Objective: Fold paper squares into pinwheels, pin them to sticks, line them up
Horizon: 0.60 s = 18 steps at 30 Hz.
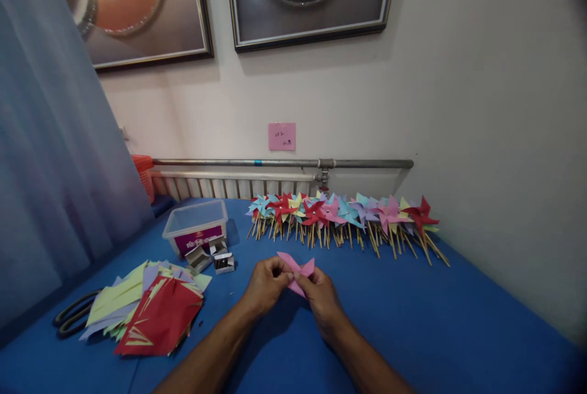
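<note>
Between my two hands, above the blue table (394, 320), is a pink paper pinwheel (297, 267) with some of its corners bent in toward the middle. My left hand (269, 284) is closed, pinching the paper from the left with thumb and fingers. From the right, my right hand (321, 297) pinches the same paper, its thumb near the centre. The two thumbs nearly meet there; whether a pin sits under them is hidden. No stick shows on this pinwheel.
Finished pinwheels (330, 210) on sticks lie in a row at the back. Left are cut paper sheets (160, 320), black-handled scissors (73, 314), small boxes (224, 262), one with dark pins, and a clear plastic tub (195, 219). A radiator pipe (229, 163) runs along the wall.
</note>
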Each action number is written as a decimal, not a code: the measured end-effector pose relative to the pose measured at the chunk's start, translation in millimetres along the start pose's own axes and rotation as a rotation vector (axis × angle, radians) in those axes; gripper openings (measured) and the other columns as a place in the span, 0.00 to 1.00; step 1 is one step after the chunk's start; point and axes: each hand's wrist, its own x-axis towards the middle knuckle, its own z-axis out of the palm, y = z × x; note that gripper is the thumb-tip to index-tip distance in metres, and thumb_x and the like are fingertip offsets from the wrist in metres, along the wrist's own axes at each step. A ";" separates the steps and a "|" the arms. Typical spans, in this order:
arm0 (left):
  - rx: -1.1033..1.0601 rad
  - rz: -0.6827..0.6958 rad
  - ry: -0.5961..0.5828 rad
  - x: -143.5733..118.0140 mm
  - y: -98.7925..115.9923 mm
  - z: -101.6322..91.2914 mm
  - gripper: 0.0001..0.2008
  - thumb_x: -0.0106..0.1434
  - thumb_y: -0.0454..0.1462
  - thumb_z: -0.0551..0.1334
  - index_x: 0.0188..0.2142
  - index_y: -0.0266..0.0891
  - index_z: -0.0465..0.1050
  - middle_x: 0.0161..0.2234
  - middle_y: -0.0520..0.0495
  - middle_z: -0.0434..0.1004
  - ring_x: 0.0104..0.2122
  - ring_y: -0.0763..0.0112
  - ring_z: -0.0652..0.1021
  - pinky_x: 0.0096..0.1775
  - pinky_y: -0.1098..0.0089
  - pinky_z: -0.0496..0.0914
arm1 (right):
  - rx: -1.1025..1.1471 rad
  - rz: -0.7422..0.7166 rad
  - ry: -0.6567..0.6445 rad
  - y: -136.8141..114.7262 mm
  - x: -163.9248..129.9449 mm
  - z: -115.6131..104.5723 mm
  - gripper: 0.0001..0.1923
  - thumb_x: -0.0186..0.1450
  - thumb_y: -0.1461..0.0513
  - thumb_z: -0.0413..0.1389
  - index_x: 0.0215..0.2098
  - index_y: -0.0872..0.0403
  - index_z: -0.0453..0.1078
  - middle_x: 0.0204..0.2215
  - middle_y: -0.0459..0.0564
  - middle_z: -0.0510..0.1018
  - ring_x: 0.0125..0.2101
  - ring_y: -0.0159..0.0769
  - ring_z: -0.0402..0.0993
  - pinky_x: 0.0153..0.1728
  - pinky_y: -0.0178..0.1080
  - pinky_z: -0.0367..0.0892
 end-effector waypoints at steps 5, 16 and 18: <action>0.000 0.013 0.011 0.0 -1.0 1.0 0.10 0.50 0.41 0.67 0.23 0.37 0.70 0.20 0.55 0.66 0.23 0.75 0.65 0.28 0.72 0.59 | 0.015 0.000 -0.007 -0.9 -1.2 -1.0 0.15 0.53 0.51 0.67 0.30 0.53 0.76 0.26 0.46 0.79 0.29 0.39 0.72 0.32 0.38 0.65; 0.011 0.009 0.010 0.9 -6.4 0.1 0.07 0.51 0.39 0.64 0.24 0.38 0.70 0.20 0.55 0.66 0.23 0.75 0.65 0.28 0.72 0.57 | -0.007 -0.012 0.003 -3.9 -0.9 0.4 0.13 0.52 0.53 0.66 0.27 0.53 0.73 0.22 0.43 0.74 0.25 0.34 0.65 0.28 0.36 0.61; 0.021 0.012 0.011 0.9 -6.6 -0.2 0.07 0.51 0.39 0.64 0.24 0.38 0.70 0.20 0.55 0.66 0.23 0.75 0.65 0.28 0.72 0.57 | -0.013 -0.014 0.006 -4.7 -1.1 0.6 0.13 0.52 0.53 0.66 0.27 0.52 0.73 0.22 0.43 0.74 0.24 0.34 0.65 0.28 0.36 0.61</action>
